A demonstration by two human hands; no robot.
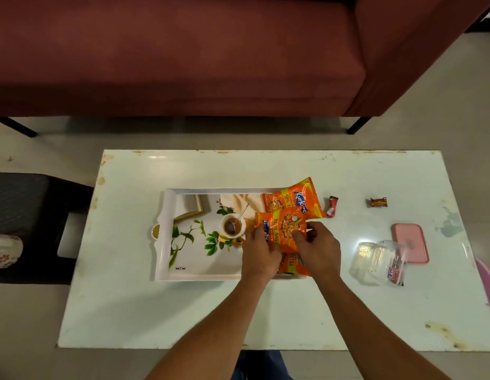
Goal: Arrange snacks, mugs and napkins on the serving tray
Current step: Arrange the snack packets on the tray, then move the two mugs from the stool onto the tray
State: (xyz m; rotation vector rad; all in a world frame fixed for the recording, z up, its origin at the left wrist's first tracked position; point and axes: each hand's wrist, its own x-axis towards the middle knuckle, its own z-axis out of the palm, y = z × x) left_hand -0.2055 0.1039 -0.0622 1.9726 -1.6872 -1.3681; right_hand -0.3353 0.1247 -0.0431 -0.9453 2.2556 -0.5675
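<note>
Both hands meet over the right end of the serving tray [163,237], which sits mid-desk [156,311]: the left hand [258,250] and the right hand [317,249] each pinch the middle orange snack packet [280,229], fingers [298,237] closed narrowly on its lower edge and sides. A second packet [295,200] lies behind it, hanging over the tray's far right corner, and a third [294,266] shows under the wrists. The likeliest mishap is a bump to the cup [232,226], which holds brown liquid and a spoon [242,213] and stands just beside the left hand's knuckles; a leftward nudge of the packet could tip it onto the cream napkin [239,200] or the tray. The overlapping packets are slippery film, so the stack may slide, and the far one looks liable to fall off the rim. Both forearms reach forward from the near edge, converging, wrists bent slightly down, palms facing inward. Two small wrapped sweets [333,206] [378,202] and a clear container [378,261] with a pink lid [409,242] remain on the desk, well apart from the tray.
</note>
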